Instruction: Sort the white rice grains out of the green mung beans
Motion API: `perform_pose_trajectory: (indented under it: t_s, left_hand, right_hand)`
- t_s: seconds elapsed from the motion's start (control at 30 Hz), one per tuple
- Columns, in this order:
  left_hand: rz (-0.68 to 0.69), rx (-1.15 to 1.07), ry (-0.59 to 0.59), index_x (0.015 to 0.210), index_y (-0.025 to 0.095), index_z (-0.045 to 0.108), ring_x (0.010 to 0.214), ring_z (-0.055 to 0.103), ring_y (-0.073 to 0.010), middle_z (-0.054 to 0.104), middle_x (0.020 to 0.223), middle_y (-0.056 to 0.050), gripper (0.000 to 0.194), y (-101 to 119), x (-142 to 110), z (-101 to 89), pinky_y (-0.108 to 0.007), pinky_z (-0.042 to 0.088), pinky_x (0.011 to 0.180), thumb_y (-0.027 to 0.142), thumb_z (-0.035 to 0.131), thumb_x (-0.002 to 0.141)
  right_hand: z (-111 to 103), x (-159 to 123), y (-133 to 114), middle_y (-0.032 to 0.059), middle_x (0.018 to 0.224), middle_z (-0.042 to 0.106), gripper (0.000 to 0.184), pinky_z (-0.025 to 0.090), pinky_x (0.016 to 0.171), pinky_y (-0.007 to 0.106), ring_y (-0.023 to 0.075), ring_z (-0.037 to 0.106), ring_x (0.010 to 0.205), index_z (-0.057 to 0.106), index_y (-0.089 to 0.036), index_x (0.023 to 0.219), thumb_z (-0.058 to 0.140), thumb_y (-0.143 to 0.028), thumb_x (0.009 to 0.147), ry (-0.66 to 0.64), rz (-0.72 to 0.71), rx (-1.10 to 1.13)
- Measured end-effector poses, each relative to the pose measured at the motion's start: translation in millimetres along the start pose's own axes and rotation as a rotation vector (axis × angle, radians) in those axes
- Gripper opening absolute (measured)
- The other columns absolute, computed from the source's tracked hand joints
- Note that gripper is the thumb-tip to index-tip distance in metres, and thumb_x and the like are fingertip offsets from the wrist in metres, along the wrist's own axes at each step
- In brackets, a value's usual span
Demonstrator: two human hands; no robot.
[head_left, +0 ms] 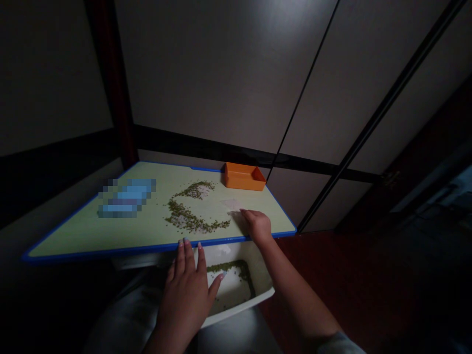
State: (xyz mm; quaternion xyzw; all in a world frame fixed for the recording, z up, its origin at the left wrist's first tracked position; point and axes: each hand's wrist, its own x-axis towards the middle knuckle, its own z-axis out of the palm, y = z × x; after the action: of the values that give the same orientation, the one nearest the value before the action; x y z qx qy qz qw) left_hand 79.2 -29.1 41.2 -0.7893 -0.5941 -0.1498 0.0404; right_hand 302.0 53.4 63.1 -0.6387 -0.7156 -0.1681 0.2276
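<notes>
Small green beans (199, 223), which look like mung beans, lie in a curved band on a pale green board (121, 231) with a blue rim. My left hand (191, 282) is open, fingers spread, its fingertips at the board's front edge. Over the board's right part, my right hand (258, 225) has its fingers pressed together, pointing left, just right of the beans. Whatever its fingertips may hold is too dim to make out. Below the front edge, a white tub (263, 268) has more beans along its floor, partly hidden by my left hand.
An orange open box (243, 183) stands at the board's back right corner. A blurred-out blue item (129, 196) lies on the left of the board. Close behind rise grey cabinet panels (221, 73). Dark reddish floor (313, 275) shows at the right.
</notes>
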Motion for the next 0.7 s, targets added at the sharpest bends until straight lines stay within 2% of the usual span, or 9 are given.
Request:
perform_pose_trajectory:
  t_s: [0.27,0.57,0.7]
  left_hand:
    - [-0.008,-0.003,-0.018,0.135,0.004,0.032,0.140,0.012,-0.0365,0.022,0.148,-0.029,0.079,1,-1,-1.7,-0.047,0.030,0.105,0.056,0.040,0.076]
    - [0.001,-0.012,-0.004,0.135,0.004,0.032,0.141,0.011,-0.0369,0.021,0.148,-0.029,0.081,-1,-1,1.5,-0.048,0.030,0.105,0.058,0.039,0.076]
    - [-0.002,-0.017,-0.009,0.135,0.004,0.032,0.141,0.011,-0.0373,0.021,0.147,-0.030,0.080,-1,-1,1.5,-0.048,0.030,0.105,0.057,0.040,0.076]
  right_hand:
    - [-2,2,-5,0.0038,0.097,0.072,0.027,0.043,0.075,0.024,0.0159,0.064,0.085,0.066,-0.024,0.111,0.052,-0.021,0.088,-0.042,-0.122,-0.039]
    - [-1,6,-12,0.0046,0.093,0.072,0.026,0.042,0.073,0.024,0.0167,0.064,0.082,0.065,-0.024,0.111,0.051,-0.023,0.089,-0.079,-0.132,-0.098]
    - [-1,4,-10,0.0049,0.094,0.071,0.025,0.042,0.075,0.024,0.0162,0.063,0.084,0.065,-0.024,0.110,0.052,-0.022,0.088,-0.059,-0.145,-0.071]
